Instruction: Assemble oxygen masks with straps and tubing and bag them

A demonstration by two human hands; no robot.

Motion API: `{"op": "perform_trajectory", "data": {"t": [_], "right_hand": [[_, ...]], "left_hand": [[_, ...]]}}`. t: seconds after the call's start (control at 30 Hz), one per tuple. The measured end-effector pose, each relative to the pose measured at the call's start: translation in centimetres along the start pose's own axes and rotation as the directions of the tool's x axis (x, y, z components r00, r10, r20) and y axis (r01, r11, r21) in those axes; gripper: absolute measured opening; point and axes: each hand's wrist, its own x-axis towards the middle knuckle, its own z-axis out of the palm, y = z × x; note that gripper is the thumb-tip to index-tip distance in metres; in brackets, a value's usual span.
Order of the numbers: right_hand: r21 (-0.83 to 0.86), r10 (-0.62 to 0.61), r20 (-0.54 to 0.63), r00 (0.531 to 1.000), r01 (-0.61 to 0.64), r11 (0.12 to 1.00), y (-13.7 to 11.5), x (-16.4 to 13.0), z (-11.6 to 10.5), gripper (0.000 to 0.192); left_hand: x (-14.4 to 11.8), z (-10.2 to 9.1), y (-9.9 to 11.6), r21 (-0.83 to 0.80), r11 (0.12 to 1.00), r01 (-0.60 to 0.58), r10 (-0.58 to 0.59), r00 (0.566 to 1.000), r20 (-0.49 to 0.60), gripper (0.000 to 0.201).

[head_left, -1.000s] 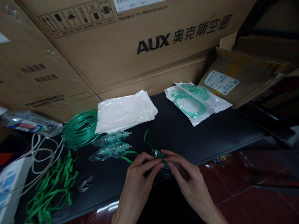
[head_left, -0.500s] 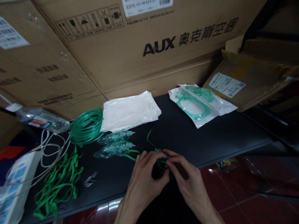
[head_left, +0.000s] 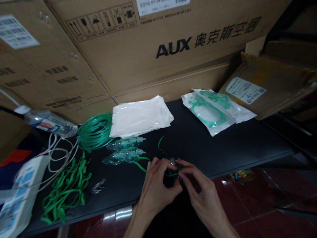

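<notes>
- Head view: both hands meet at the near edge of the black table [head_left: 223, 145], at about 6 o'clock in the frame.
- The left hand [head_left: 158, 185] is curled shut, its fingertips pinching a small clear mask piece [head_left: 172, 162] with a thin green strap [head_left: 162, 149] that trails up toward 12 o'clock.
- The right hand [head_left: 198, 188] closes on the same piece from 3 o'clock, thumb and forefinger pressed to it; the part under the fingers is too dark to make out.
- At 9 o'clock of the hands lie 2 clear masks [head_left: 123, 150], side by side.
- Farther toward 10 o'clock sit a green tubing coil [head_left: 95, 132] and a stack of white bags [head_left: 141, 115].
- Loose green straps [head_left: 66, 188] lie at 8 o'clock.
- 2 packed bags [head_left: 213, 110] rest at 2 o'clock, by cardboard boxes [head_left: 148, 49].
</notes>
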Motion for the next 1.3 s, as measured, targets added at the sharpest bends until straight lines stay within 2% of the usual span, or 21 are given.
{"op": "perform_trajectory", "data": {"t": [0.2, 0.47, 0.63, 0.73, 0.8, 0.87, 0.93, 1.03, 1.13, 1.3], "right_hand": [[-0.049, 0.021, -0.049, 0.999, -0.023, 0.999, 0.2, 0.0, -0.5, 0.01], [0.041, 0.081, -0.144, 0.986, -0.076, 0.996, 0.4, 0.2, -2.2, 0.005], [0.025, 0.063, -0.052, 0.997, -0.061, 0.998, 0.5, 0.0, -1.8, 0.011], [-0.055, 0.023, 0.044, 0.999, -0.021, 0.998, 1.0, -0.4, -1.4, 0.028], [-0.123, -0.032, 0.07, 0.997, 0.041, 0.992, 1.4, -0.5, -1.2, 0.05], [-0.171, -0.103, 0.078, 0.992, 0.115, 0.979, 1.9, -0.5, -1.0, 0.063], [-0.189, -0.172, 0.069, 0.983, 0.182, 0.965, 2.2, -0.3, -0.7, 0.065], [-0.197, -0.216, 0.049, 0.975, 0.221, 0.955, 2.5, 0.0, -0.3, 0.058], [-0.193, -0.216, 0.076, 0.973, 0.227, 0.955, 2.8, 0.4, 0.0, 0.063], [-0.111, -0.255, 0.064, 0.965, 0.26, 0.959, 3.6, 1.2, 0.2, 0.074]], "left_hand": [[-0.3, 0.3, -0.2, -0.037, 0.998, 0.05, -0.051, 0.999, -0.015, 0.026], [-0.3, 0.2, -0.6, -0.048, 0.997, 0.061, -0.063, 0.997, -0.04, 0.026], [-0.3, 0.3, -0.7, -0.033, 0.999, 0.029, -0.03, 0.999, -0.019, 0.025], [-0.5, 0.3, -0.7, -0.033, 0.999, 0.013, -0.013, 1.0, -0.012, 0.025], [-0.7, 0.0, -0.5, -0.034, 0.999, 0.0, -0.001, 1.0, -0.011, 0.033], [-0.8, -0.7, -0.4, -0.021, 1.0, 0.01, -0.01, 1.0, -0.01, 0.041], [-0.7, -1.6, -0.3, -0.013, 0.999, 0.031, -0.032, 0.999, -0.017, 0.043], [0.1, -3.1, -0.2, -0.032, 0.996, 0.087, -0.088, 0.996, -0.019, 0.034], [1.0, -3.7, 0.2, 0.002, 0.994, 0.11, -0.11, 0.993, 0.051, 0.026], [2.1, -3.2, 1.4, 0.079, 0.995, -0.061, 0.048, 0.987, 0.155, 0.023]]}}
